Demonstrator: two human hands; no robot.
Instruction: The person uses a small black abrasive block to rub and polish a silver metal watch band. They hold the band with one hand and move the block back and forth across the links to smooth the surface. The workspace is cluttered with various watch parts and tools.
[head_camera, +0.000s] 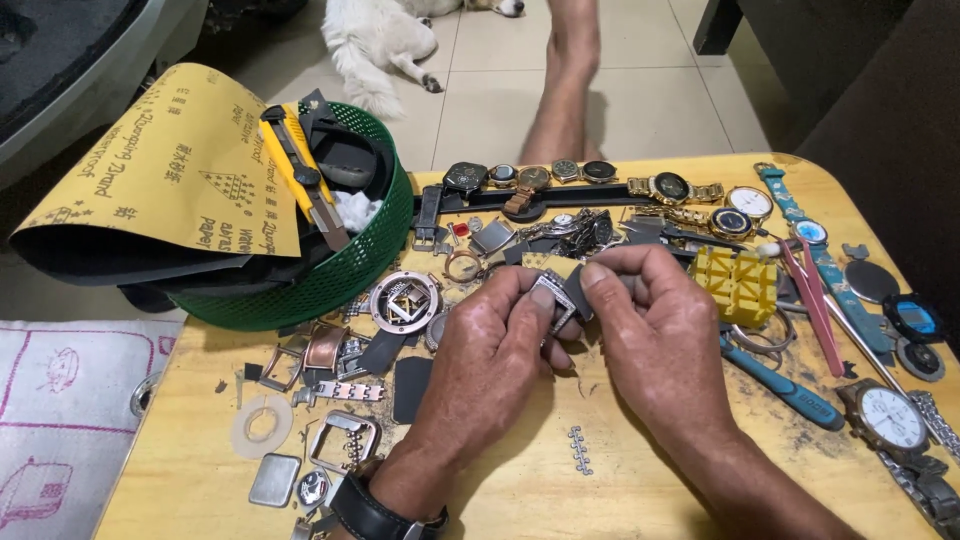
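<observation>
— While both hands work above the middle of the wooden surface, what exactly is pinched between them?

— A small rectangular silver watch case. The left hand has thumb and forefinger closed narrowly on its left edge; the right hand presses its thumb down on a dark strip at the case's right side, fingers curled under. Held up off the clutter, I'd judge, so both sides can be reached.

— Which way does it lie?

— Tilted, its long axis running from upper left down to lower right, the open face turned up toward the camera.

— And around it?

— A round watch case sits just left, a yellow block-shaped holder right, and a green mesh basket farther left.
</observation>
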